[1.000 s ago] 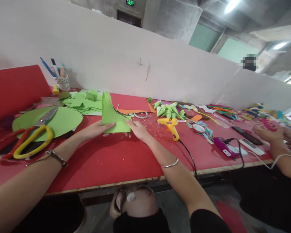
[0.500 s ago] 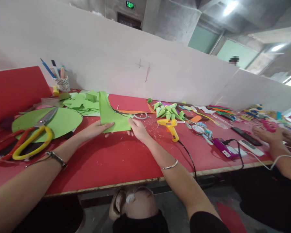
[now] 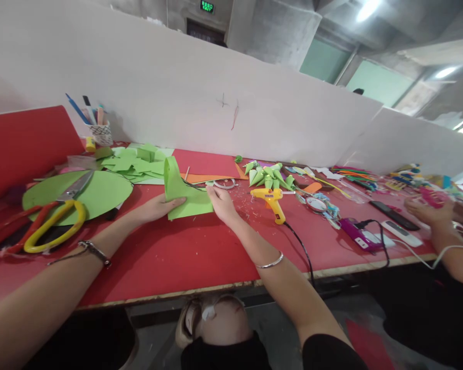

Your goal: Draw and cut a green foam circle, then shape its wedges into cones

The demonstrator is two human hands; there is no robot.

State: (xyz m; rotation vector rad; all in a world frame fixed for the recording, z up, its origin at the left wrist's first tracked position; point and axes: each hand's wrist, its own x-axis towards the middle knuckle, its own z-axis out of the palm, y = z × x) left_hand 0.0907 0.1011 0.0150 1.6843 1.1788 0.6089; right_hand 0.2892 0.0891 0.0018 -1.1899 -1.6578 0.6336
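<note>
Between both hands a sheet of light green paper point(image 3: 191, 202) is held above the red table, its upper left part bent over into a curve. My left hand point(image 3: 162, 206) grips the left edge, thumb on the near face. At the right edge, my right hand point(image 3: 221, 203) pinches the paper, with the fingers partly hidden behind it. A dark line or strip runs along the sheet's upper edge; I cannot tell which. Left of my hands, large scissors point(image 3: 65, 205) with red and yellow handles lie on a round green sheet point(image 3: 111, 190).
A yellow glue gun point(image 3: 272, 203) with a black cord lies right of my hands. Behind are green paper cones point(image 3: 268, 176) and a pile of green paper pieces point(image 3: 139, 163). A pen cup point(image 3: 101, 134) stands back left. Another person's hands point(image 3: 430, 213) work at the far right.
The green paper has tipped and shifted slightly, its left part now curling over more and its lower edge nearer me. Both hands keep their hold on it.
</note>
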